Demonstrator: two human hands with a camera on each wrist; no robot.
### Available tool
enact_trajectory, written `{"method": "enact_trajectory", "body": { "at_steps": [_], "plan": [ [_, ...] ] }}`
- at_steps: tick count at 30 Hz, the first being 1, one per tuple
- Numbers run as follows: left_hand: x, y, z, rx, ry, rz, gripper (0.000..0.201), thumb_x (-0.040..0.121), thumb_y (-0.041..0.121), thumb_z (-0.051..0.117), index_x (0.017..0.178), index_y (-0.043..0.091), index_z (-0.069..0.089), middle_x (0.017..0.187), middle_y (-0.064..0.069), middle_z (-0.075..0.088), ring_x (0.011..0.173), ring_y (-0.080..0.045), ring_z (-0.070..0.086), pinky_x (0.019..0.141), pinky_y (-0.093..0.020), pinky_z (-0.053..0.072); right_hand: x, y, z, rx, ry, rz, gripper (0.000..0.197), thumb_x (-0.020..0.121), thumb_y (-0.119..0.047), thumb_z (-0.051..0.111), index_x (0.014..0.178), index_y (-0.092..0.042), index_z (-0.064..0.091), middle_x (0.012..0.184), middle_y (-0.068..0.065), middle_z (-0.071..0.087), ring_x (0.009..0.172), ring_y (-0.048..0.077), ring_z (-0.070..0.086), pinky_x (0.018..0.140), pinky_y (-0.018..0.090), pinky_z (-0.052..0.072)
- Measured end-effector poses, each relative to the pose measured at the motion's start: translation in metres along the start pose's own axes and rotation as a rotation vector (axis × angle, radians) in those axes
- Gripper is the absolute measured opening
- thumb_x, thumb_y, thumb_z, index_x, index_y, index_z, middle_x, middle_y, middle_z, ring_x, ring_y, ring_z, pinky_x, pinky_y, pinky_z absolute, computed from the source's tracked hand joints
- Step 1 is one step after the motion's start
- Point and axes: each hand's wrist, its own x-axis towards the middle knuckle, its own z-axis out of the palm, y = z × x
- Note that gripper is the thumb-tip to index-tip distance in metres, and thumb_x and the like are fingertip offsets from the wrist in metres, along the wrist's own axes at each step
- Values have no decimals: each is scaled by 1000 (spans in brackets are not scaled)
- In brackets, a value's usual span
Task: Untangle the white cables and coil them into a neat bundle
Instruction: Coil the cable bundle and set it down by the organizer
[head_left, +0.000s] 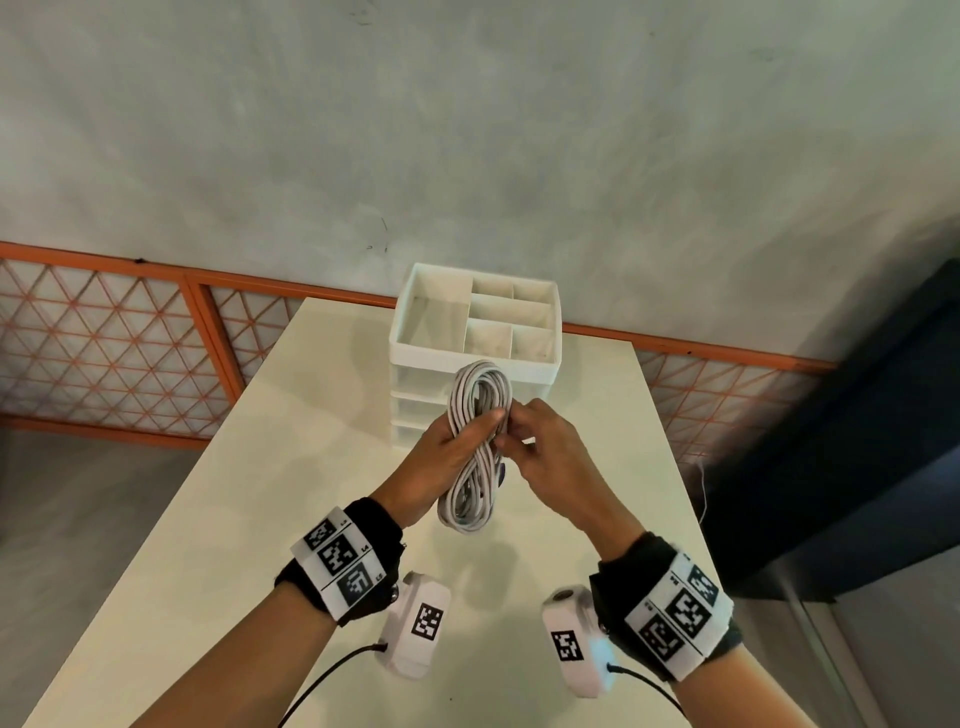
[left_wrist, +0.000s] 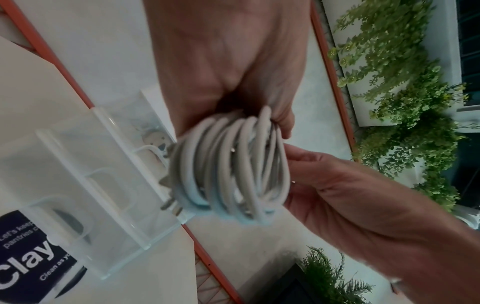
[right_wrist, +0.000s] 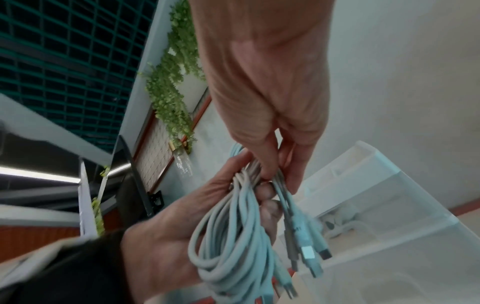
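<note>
The white cables (head_left: 470, 499) form a coiled bundle pinched at its waist into a figure-eight, held upright above the table. My left hand (head_left: 462, 441) grips the waist from the left, thumb across the front; its fingers are hidden behind the strands. My right hand (head_left: 514, 436) pinches strands at the waist from the right. The left wrist view shows the loops (left_wrist: 228, 164) end-on below my left hand (left_wrist: 283, 125), with my right hand (left_wrist: 293, 164) against their side. In the right wrist view, connector plugs (right_wrist: 309, 251) hang from the bundle (right_wrist: 233, 236) under my right hand (right_wrist: 272, 174).
A white drawer organiser (head_left: 415, 358) with open top compartments stands at the back of the cream table (head_left: 260, 493), just behind the bundle. An orange lattice railing (head_left: 130, 332) runs behind the table. A dark panel (head_left: 857, 467) stands at the right.
</note>
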Motion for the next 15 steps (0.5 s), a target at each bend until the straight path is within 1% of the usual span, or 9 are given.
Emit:
{"method": "enact_trajectory", "body": {
  "at_steps": [2,4,6,8,9,11,12,13,15],
  "plan": [
    [2,0,0,-6,-16,15,33,94,36,48,108,9,62,94,-14,65,87,-26,62,78,-32,54,2,-4,2,-11,69,7,9,88,-2,56,94,-2,63,90,18,53,88,32,62,82,43,53],
    [3,2,-2,-28,-37,24,36,92,38,48,109,9,62,95,-13,64,90,-25,61,80,-32,53,2,-7,5,6,106,1,18,88,1,53,101,-7,64,88,16,51,90,31,61,82,39,52],
    [3,5,-2,-57,-48,-10,37,91,41,47,110,13,63,98,-13,64,94,-28,60,86,-39,52,1,-11,8,31,108,-21,31,89,3,49,112,-13,62,87,12,48,93,30,59,83,36,52],
    [3,6,-3,-51,-58,-22,39,93,43,45,112,13,61,106,-21,65,99,-37,62,94,-48,48,2,-13,11,51,111,-12,31,92,0,44,116,-14,59,85,4,44,92,27,57,81,33,51],
    [3,7,-4,-22,-57,-22,41,95,43,43,114,11,60,110,-26,64,103,-40,62,95,-49,48,2,-12,11,60,111,4,27,95,-3,41,114,-13,58,83,0,41,88,24,56,78,29,50],
    [4,8,-4,56,-49,-15,43,96,44,40,114,9,59,110,-28,63,104,-38,62,93,-44,51,5,-11,9,87,81,53,22,98,-9,37,103,-15,57,81,-4,37,80,16,52,73,21,45],
    [5,7,-4,85,-41,-10,42,96,43,40,112,9,59,109,-27,64,102,-36,63,90,-39,52,6,-12,6,116,51,84,21,99,-12,36,96,-17,55,82,-3,37,80,16,52,74,23,47],
    [4,7,-4,98,-35,-10,42,97,42,39,111,9,60,107,-27,64,99,-35,64,88,-37,53,7,-12,4,164,12,117,21,100,-15,35,92,-16,55,84,-1,38,83,21,55,77,31,50],
    [3,5,-4,77,-34,-6,38,97,40,39,105,11,63,97,-27,66,90,-37,66,83,-39,55,8,-12,-1,178,-71,161,26,101,-22,36,99,-11,59,90,3,42,93,29,57,86,41,51]
  ]
}}
